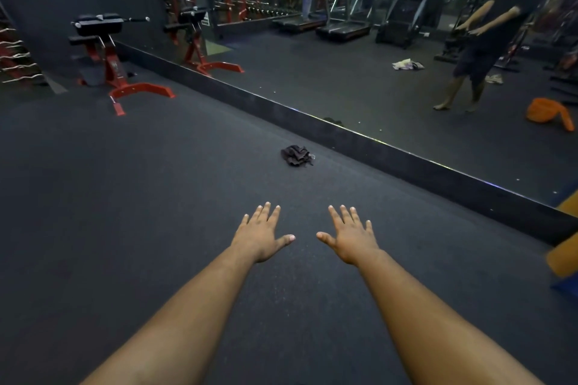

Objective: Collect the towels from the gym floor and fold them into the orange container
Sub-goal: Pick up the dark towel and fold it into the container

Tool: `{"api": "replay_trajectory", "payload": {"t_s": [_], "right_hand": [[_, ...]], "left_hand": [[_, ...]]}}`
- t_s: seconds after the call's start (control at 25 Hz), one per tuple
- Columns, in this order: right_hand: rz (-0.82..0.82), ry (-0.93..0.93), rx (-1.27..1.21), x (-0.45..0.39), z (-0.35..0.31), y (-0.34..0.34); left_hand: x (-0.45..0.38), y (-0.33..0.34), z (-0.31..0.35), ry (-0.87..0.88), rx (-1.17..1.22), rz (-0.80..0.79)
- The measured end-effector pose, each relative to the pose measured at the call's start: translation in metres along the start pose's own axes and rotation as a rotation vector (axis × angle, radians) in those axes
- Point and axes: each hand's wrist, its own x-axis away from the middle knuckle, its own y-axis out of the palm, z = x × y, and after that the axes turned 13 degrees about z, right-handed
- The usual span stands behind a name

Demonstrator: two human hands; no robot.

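Ahead, a crumpled dark towel [296, 156] is seen lying on the gym floor [125, 197], near the base of a wall mirror [375, 87]. Both hands are held out over the floor short of it, palms down: the left hand [261, 236] and right hand [352, 236] are spread wide and nothing is held. An orange container [549, 114] and light towels [406, 65] are seen reflected in the mirror.

Left hand [262, 236] and right hand [351, 236] stretched forward, palms down, fingers spread, holding nothing, above dark gym floor [125, 212]. Crumpled dark towel [296, 156] lies ahead of both, apart, near wall mirror [359, 72]. Reflection shows pale towels [407, 64] and orange container [548, 113]. Red-framed bench [104, 50] far left.
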Motion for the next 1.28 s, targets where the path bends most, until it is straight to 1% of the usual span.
{"api": "replay_trajectory", "payload": {"t_s": [0.24,0.48,0.68,0.84,1.04,1.28], "right_hand": [[-0.007,0.04,-0.028,-0.145,0.001,-0.005],[-0.046,0.024,-0.032,-0.315,0.026,0.018],[-0.126,-0.006,-0.01,-0.458,0.048,0.013],[-0.194,-0.016,-0.018,-0.566,0.047,0.016],[-0.242,-0.001,-0.001,-0.716,0.041,0.044],[-0.356,0.12,-0.008,-0.883,0.031,0.063]], "left_hand": [[-0.15,-0.009,-0.025,0.01,0.016,-0.048],[-0.316,0.017,-0.035,-0.01,0.019,-0.085],[-0.45,0.021,-0.047,-0.08,0.029,-0.14],[-0.55,0.029,-0.06,-0.101,0.064,-0.167],[-0.703,0.058,-0.101,-0.079,0.069,-0.216],[-0.889,0.062,-0.171,-0.015,0.031,-0.361]]}}
